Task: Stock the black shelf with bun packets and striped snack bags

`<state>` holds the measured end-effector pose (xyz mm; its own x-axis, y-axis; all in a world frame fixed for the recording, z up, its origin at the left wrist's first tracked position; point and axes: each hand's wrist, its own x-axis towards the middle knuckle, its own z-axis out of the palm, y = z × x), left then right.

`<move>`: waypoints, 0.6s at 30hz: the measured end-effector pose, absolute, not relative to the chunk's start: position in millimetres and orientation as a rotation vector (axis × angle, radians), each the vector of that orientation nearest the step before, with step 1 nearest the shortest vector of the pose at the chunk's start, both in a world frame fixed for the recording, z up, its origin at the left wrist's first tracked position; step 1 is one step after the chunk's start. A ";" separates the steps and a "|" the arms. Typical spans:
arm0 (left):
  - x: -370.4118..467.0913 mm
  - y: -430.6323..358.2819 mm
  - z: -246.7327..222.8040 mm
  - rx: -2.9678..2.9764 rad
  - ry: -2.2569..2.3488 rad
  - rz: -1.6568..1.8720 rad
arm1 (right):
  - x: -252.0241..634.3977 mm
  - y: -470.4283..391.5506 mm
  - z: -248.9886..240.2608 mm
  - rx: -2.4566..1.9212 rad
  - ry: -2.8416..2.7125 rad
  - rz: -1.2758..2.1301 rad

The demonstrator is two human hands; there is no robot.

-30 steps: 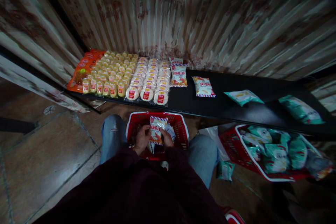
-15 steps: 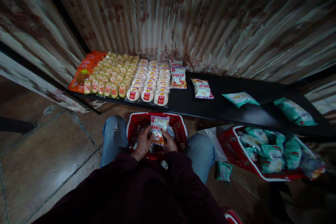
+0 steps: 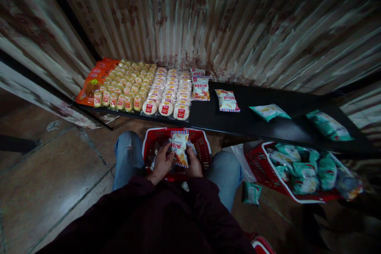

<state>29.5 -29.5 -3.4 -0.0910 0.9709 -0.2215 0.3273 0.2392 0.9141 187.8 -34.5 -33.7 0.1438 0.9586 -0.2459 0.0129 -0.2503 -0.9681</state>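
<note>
Between my knees, a white and orange snack bag (image 3: 179, 147) with striped ends is held upright over a red shopping basket (image 3: 205, 143). My left hand (image 3: 162, 163) grips the bag's left side, and my right hand (image 3: 194, 162) has hold of its right edge. More packets lie inside the basket, partly hidden by my hands. On the black shelf (image 3: 208, 117) ahead, a matching snack bag (image 3: 201, 88) lies beside the rows of round white cakes, partly over another one. One more matching bag (image 3: 227, 100) lies apart, farther right.
Rows of small yellow wrapped cakes (image 3: 125, 85), round white wrapped cakes (image 3: 165, 107) and an orange bag (image 3: 91, 83) fill the shelf's left end. Two green bags (image 3: 329, 125) lie at its right. A second red basket (image 3: 256, 162) holds green bags; a green packet (image 3: 252, 193) lies on the floor.
The snack bag has turned slightly in my hands, and my right hand has shifted down and outward along its edge. The view has shifted a little; the shelf goods stay in place.
</note>
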 end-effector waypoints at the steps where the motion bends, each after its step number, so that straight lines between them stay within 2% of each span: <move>1: 29.5 -28.9 -2.6 1.132 1.554 0.890 | 187.0 -34.5 -33.6 -1.471 -0.998 1.256; 9: 38.1 -31.0 0.1 0.593 1.157 0.923 | 170.8 -32.6 -27.2 -1.331 -0.673 1.439; 18: 35.8 -31.9 -10.3 0.430 1.092 0.890 | 164.3 -33.2 -33.5 -1.322 -0.656 1.446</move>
